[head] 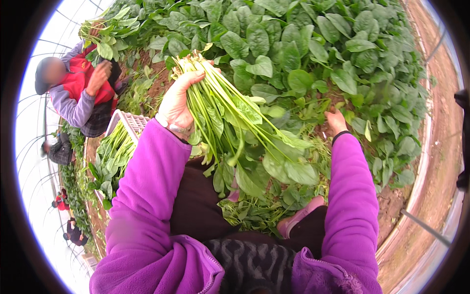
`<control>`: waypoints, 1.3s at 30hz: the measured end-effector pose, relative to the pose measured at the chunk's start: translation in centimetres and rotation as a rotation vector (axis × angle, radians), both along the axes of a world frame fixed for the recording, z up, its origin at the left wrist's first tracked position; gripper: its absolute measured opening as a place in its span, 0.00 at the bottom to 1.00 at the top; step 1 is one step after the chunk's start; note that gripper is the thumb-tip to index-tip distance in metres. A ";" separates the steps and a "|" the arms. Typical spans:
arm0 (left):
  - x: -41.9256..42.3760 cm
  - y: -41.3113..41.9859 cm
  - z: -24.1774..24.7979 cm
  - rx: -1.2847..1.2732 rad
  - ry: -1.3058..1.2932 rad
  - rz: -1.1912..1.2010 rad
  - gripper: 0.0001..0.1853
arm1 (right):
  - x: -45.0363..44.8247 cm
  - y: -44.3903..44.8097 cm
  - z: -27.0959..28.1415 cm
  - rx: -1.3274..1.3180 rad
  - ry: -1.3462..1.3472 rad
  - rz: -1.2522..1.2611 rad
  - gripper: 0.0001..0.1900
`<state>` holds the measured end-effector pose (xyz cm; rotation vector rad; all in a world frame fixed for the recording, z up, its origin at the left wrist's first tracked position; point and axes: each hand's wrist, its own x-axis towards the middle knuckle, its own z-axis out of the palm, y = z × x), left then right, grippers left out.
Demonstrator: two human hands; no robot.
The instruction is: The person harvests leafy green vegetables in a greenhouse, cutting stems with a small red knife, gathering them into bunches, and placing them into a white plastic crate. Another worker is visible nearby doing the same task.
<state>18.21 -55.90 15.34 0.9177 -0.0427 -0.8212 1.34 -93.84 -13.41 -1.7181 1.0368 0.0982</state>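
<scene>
My left hand (180,99) is closed around the stems of a large bunch of leafy greens, spinach by its look (235,121). The trimmed or root ends stick up above the thumb, and the leaves hang down to the right. My right hand (336,120) is low at the soil, at the edge of the standing spinach plants (293,47). Its fingertips are partly hidden among leaves, so whether it grips anything is unclear. Loose leaves and stems (257,211) lie on the ground between my feet.
A pale plastic crate (134,123) filled with bunched greens (117,149) stands at my left. Beyond it a person in a red and grey top (82,77) holds greens. Several people work farther back. A metal pole (426,228) and a dirt strip (437,176) run along the right.
</scene>
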 end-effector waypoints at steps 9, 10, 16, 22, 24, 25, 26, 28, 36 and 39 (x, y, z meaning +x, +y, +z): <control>0.5 1.9 -0.5 0.109 0.071 0.157 0.17 | 4.6 1.3 -5.5 0.062 0.071 -0.001 0.32; 0.4 2.1 -0.4 0.099 0.068 0.154 0.15 | 4.6 1.8 -5.3 -0.038 0.058 -0.003 0.29; -0.9 2.8 0.6 0.136 -0.025 0.088 0.22 | 3.4 6.4 1.4 -0.596 -0.133 -0.180 0.13; -2.9 2.1 1.6 0.119 -0.163 0.012 0.27 | 3.1 10.0 14.5 -0.641 -0.729 0.256 0.06; -4.0 1.2 1.8 0.053 -0.228 -0.022 0.28 | 2.8 11.1 19.0 -0.604 -0.845 0.403 0.07; -4.4 0.8 2.0 0.060 -0.220 -0.047 0.28 | 2.5 11.7 21.0 -0.584 -0.861 0.430 0.07; -4.9 0.3 2.2 0.039 -0.231 -0.083 0.28 | 2.2 12.4 22.9 -0.555 -0.882 0.463 0.07; -5.8 -0.7 2.5 0.002 -0.223 -0.112 0.28 | 1.6 14.1 25.8 -0.415 -0.936 0.451 0.07; -7.0 -2.0 3.2 -0.217 -0.181 -0.236 0.27 | -0.1 18.0 30.5 0.040 -0.668 0.563 0.10; -6.7 -2.1 2.8 -0.273 -0.083 -0.240 0.26 | -0.2 18.5 30.5 0.211 -0.645 0.491 0.10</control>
